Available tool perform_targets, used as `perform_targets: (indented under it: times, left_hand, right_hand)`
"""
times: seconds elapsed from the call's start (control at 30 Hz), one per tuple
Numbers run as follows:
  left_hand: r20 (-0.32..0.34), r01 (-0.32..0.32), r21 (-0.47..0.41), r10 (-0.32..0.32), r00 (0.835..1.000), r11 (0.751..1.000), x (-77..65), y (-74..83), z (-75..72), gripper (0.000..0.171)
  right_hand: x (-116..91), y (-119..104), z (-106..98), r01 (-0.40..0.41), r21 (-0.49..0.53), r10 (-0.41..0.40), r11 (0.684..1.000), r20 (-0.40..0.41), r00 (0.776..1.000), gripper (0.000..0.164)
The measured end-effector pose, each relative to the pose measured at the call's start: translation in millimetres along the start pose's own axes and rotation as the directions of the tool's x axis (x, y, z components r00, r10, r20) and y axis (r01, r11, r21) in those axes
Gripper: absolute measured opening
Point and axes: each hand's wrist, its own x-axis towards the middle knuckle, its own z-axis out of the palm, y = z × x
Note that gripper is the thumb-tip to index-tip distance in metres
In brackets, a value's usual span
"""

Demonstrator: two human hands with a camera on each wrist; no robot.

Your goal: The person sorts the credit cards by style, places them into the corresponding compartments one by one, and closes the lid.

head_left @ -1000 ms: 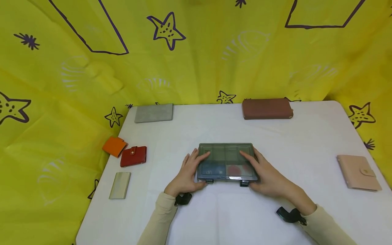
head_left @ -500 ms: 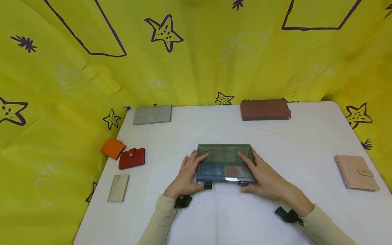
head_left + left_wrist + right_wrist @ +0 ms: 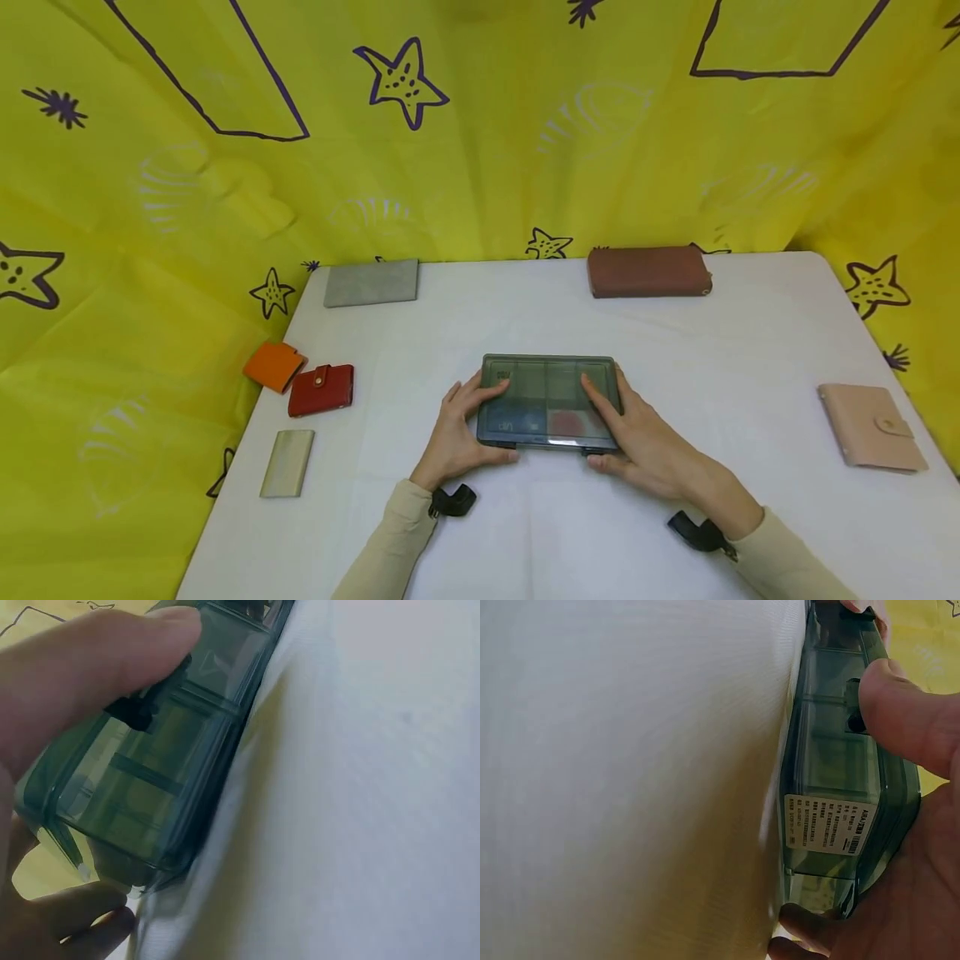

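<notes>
A translucent dark green plastic storage box (image 3: 551, 375) with compartments lies at mid-table, its front edge toward me. Blue and reddish contents show through the lid. My left hand (image 3: 459, 429) grips its left end, index finger on the lid and thumb along the front. In the left wrist view that thumb presses at a dark latch (image 3: 135, 712). On the other end my right hand (image 3: 648, 437) holds the box the same way. The right wrist view shows its thumb against the second latch (image 3: 855, 720), above a white printed label (image 3: 830, 825).
A grey flat wallet (image 3: 371, 283) and a brown long wallet (image 3: 648, 272) lie along the back edge. To the left are an orange wallet (image 3: 275, 367), a red snap wallet (image 3: 321, 390) and a pale card holder (image 3: 287, 463). A pink wallet (image 3: 873, 427) lies at right.
Both thumbs have slid inward along the box's front edge. The left latch, sticking out half a second ago, is now under the left thumb. The head view has shifted slightly.
</notes>
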Motion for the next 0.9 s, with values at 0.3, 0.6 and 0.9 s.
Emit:
perform_targets:
  times: [0.3, 0.6, 0.9]
  left_hand:
    - [0.014, 0.003, -0.017, -0.002, 1.0, 1.0, 0.5, -1.7, -1.0, 0.095]
    - [0.034, 0.022, -0.019, -0.021, 0.999, 1.0, 0.2, 0.6, 0.9, 0.094]
    - [0.105, -0.017, 0.004, 0.017, 0.994, 1.0, -0.3, -0.7, -1.6, 0.095]
  right_hand:
    - [-1, -2, -1, 0.004, 0.025, -0.004, 1.0, -0.007, 1.0, 0.104]
    - [-2, 4, -2, 0.017, 0.059, -0.017, 0.998, -0.014, 1.0, 0.103]
    - [-2, 15, -8, 0.003, 0.091, -0.003, 0.996, 0.005, 1.0, 0.108]
